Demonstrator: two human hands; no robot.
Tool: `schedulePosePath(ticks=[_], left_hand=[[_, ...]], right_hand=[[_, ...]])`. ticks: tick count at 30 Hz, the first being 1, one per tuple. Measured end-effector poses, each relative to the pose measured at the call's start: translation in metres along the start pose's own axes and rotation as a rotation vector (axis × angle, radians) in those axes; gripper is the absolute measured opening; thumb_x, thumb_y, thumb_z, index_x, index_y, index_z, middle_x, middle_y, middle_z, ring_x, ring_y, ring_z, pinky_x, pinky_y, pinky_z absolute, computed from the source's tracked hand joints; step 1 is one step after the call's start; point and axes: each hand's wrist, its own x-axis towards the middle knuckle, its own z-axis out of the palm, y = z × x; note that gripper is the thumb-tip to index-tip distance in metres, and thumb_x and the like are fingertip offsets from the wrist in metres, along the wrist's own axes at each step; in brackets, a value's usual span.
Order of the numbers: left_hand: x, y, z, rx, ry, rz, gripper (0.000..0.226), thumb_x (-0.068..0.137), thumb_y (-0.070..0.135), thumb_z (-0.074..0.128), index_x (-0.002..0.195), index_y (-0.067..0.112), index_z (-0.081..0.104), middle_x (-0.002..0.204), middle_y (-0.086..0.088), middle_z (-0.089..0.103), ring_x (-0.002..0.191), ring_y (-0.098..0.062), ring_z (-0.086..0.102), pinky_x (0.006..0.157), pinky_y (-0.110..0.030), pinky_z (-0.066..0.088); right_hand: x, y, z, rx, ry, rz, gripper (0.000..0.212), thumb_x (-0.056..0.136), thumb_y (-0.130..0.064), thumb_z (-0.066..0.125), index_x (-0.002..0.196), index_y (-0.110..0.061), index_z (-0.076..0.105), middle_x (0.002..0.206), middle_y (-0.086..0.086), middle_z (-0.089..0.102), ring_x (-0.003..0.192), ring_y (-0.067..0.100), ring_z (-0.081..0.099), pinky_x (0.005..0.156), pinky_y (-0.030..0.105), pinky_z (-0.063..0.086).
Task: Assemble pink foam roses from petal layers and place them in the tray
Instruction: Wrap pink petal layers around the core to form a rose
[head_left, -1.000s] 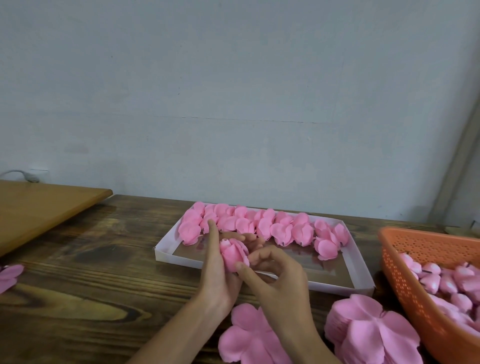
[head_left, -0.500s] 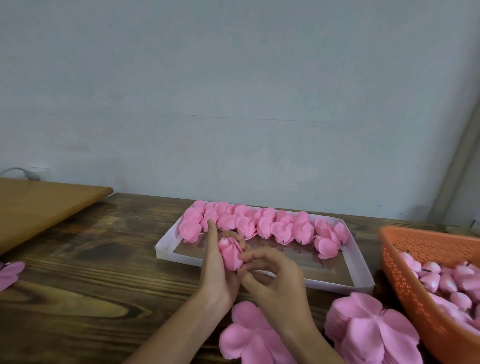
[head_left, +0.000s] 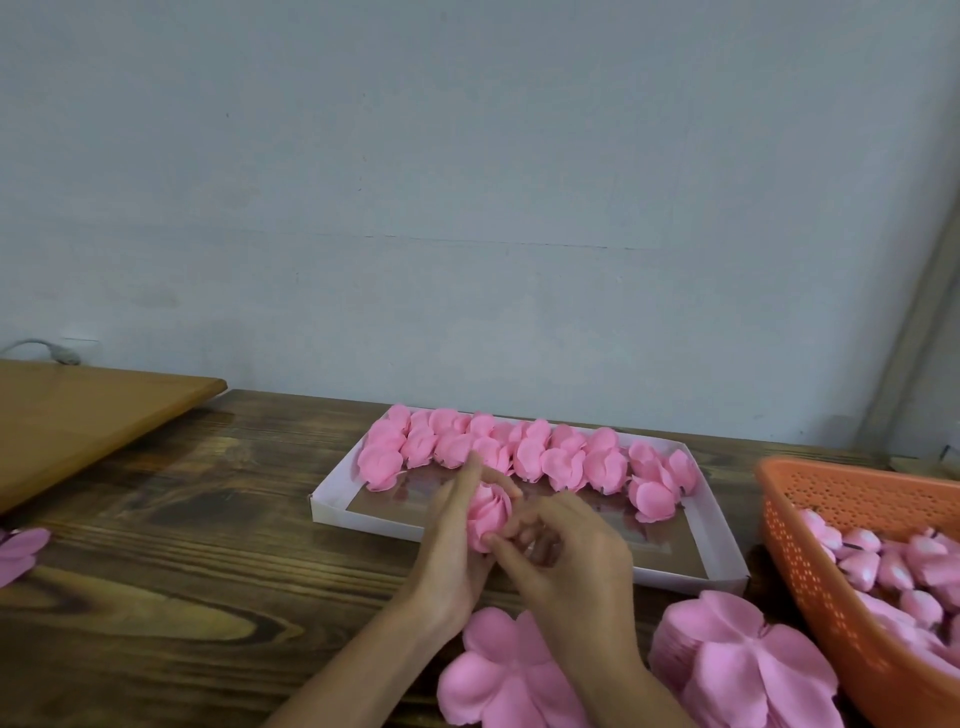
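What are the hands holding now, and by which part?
A pink foam rose. The left hand grips it around its sides; the right hand pinches it near its base.

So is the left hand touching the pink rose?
Touching. The head view shows the left hand wrapped around the rose, its fingers pressed against the petals with no gap.

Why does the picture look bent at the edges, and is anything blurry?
Head view: the wide lens slants the wall trim at right; the left hand, right hand and held rose look slightly soft; the tray's glossy floor reflects pink.
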Motion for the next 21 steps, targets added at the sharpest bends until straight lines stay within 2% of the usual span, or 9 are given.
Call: schedulePosePath(ticks=[3,5,7,10,13,17,21], left_hand=[[-0.001,0.008,-0.004,0.074,-0.188,0.047,0.041,0.085,0.041,0.082,0.096,0.005,0.066,0.08,-0.014,0.059,0.072,-0.023,0.058,0.064,-0.032,0.05],[-0.002,0.014,-0.01,0.083,-0.298,0.014,0.035,0.083,0.019,0.081,0.111,0.006,0.064,0.086,-0.015,0.059,0.079,-0.024,0.056,0.066,-0.031,0.048],[-0.001,0.019,-0.017,0.1,-0.384,-0.034,0.045,0.079,0.006,0.078,0.121,0.014,0.063,0.093,-0.014,0.062,0.083,-0.023,0.058,0.067,-0.031,0.047],[-0.002,0.024,-0.025,0.204,-0.486,-0.053,0.061,0.079,-0.01,0.073,0.13,0.018,0.058,0.102,-0.011,0.065,0.093,-0.02,0.062,0.072,-0.028,0.054],[-0.003,0.026,-0.025,0.418,-0.455,-0.009,0.07,0.076,-0.014,0.075,0.131,0.027,0.06,0.108,0.002,0.071,0.104,-0.013,0.066,0.081,-0.027,0.056],[-0.004,0.026,-0.022,0.501,-0.448,0.03,0.073,0.076,-0.012,0.082,0.134,0.026,0.057,0.112,-0.007,0.074,0.109,-0.021,0.071,0.089,-0.03,0.057],[-0.003,0.025,-0.019,0.531,-0.408,0.056,0.076,0.071,-0.008,0.09,0.131,0.025,0.056,0.118,-0.006,0.074,0.115,-0.03,0.072,0.088,-0.035,0.061]], right_hand=[[0.008,-0.002,-0.007,-0.091,-0.032,-0.05,0.042,0.07,-0.029,0.09,0.094,-0.039,0.058,0.093,-0.019,0.052,0.08,0.003,0.057,0.063,0.015,0.045],[0.014,-0.002,-0.013,-0.12,-0.066,-0.107,0.053,0.071,-0.03,0.088,0.111,-0.043,0.057,0.105,-0.018,0.048,0.094,0.005,0.057,0.072,0.018,0.049],[0.02,0.0,-0.02,-0.103,-0.117,-0.135,0.061,0.069,-0.025,0.088,0.12,-0.043,0.06,0.111,-0.015,0.048,0.101,0.009,0.057,0.079,0.025,0.053],[0.027,0.005,-0.03,-0.059,-0.221,-0.132,0.057,0.069,-0.025,0.087,0.119,-0.043,0.066,0.114,-0.016,0.05,0.105,0.008,0.057,0.085,0.032,0.054],[0.03,0.007,-0.036,-0.052,-0.283,-0.132,0.054,0.068,-0.028,0.09,0.116,-0.043,0.07,0.113,-0.02,0.051,0.103,0.004,0.058,0.084,0.031,0.054],[0.03,0.01,-0.039,-0.072,-0.311,-0.153,0.068,0.068,-0.026,0.09,0.126,-0.05,0.064,0.115,-0.025,0.047,0.106,0.003,0.056,0.085,0.02,0.05],[0.03,0.012,-0.037,-0.103,-0.306,-0.184,0.053,0.07,-0.024,0.088,0.114,-0.047,0.067,0.12,-0.024,0.045,0.102,0.003,0.057,0.078,0.011,0.045]])
